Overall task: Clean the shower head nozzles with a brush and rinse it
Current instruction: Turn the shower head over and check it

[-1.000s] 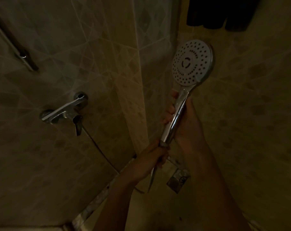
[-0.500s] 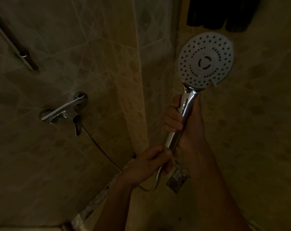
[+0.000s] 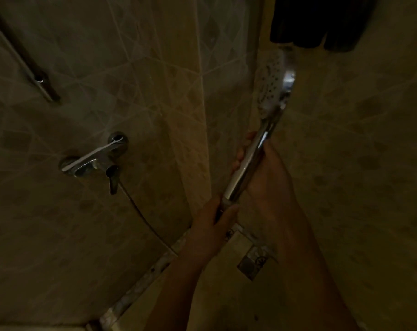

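Observation:
A chrome hand shower (image 3: 248, 163) stands upright in the dim shower corner. Its round white nozzle face (image 3: 270, 84) is turned edge-on and looks to the left, so only a narrow strip of holes shows. My right hand (image 3: 262, 177) grips the middle of the chrome handle from behind. My left hand (image 3: 214, 220) grips the handle's lower end, where the hose joins it. The hose (image 3: 140, 211) runs from there down and left, up to the wall mixer. No brush is in view.
A chrome wall mixer (image 3: 93, 161) with its lever hanging down is fixed to the left tiled wall. A metal rail (image 3: 23, 60) slants at the upper left. Dark cloth (image 3: 322, 22) hangs at the top right. A patterned tile border (image 3: 253, 256) lies below the hands.
The shower head has turned about its handle: the nozzle face, full toward me half a second ago, now points left and shows edge-on. Both hands keep their hold.

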`<state>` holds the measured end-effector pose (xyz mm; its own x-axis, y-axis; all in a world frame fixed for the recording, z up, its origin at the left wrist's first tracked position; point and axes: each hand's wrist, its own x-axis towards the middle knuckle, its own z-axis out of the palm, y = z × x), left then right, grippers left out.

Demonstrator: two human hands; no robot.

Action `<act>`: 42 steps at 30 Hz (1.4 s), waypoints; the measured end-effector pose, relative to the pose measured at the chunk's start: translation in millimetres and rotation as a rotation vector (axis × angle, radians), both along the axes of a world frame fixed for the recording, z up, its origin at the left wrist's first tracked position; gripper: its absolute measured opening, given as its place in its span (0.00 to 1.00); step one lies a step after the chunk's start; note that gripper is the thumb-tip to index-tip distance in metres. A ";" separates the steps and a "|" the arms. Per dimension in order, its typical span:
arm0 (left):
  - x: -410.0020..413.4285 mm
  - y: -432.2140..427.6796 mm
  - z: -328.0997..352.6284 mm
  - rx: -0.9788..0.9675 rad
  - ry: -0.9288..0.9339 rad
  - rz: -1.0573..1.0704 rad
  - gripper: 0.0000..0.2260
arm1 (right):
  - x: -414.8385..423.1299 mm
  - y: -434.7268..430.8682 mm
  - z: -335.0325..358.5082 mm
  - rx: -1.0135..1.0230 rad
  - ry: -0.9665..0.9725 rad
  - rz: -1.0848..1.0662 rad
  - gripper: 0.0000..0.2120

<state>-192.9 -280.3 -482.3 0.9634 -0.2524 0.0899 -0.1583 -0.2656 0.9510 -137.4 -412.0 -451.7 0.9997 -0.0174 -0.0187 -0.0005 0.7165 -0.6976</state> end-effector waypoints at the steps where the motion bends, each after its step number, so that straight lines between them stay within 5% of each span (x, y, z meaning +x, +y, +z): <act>1: -0.6 0.2 -1.3 0.014 -0.009 0.026 0.10 | 0.8 0.6 -1.7 -0.024 -0.030 0.037 0.12; 5: -4.5 0.8 -2.1 0.026 0.012 0.042 0.08 | -13.4 -0.9 4.6 -0.359 -0.151 0.005 0.10; 10: -10.8 2.4 -3.9 -0.010 0.108 -0.037 0.08 | -22.7 -0.3 11.9 -0.476 -0.260 0.020 0.14; 16: -6.2 5.9 -3.0 -0.012 -0.030 -0.072 0.06 | -16.8 5.3 16.1 -0.338 -0.235 0.009 0.13; 19: -3.5 7.7 -5.0 -0.010 -0.067 -0.022 0.06 | -9.4 6.9 23.7 -0.073 -0.132 0.146 0.34; 22: -4.2 6.7 -4.5 -0.031 -0.060 0.030 0.11 | -8.0 3.6 21.1 -0.126 -0.104 0.165 0.39; 26: -4.0 7.1 -4.1 -0.084 -0.028 0.145 0.10 | -26.6 -1.9 25.1 -0.471 -0.196 0.095 0.11; 33: -0.6 10.0 -4.6 -0.013 -0.045 0.145 0.11 | -30.6 3.5 32.4 -0.579 -0.288 -0.010 0.19; 37: 0.6 5.2 -0.6 -0.017 -0.022 0.118 0.11 | -26.8 19.4 31.8 -0.510 -0.218 -0.088 0.14; 42: -1.3 4.8 -5.7 -0.054 0.020 0.134 0.12 | -14.9 23.7 38.7 -0.237 -0.086 0.070 0.10</act>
<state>-194.2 -275.5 -488.0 0.9899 -0.1168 0.0800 -0.1054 -0.2311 0.9672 -152.3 -388.4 -413.0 0.9964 0.0579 0.0625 0.0221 0.5334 -0.8456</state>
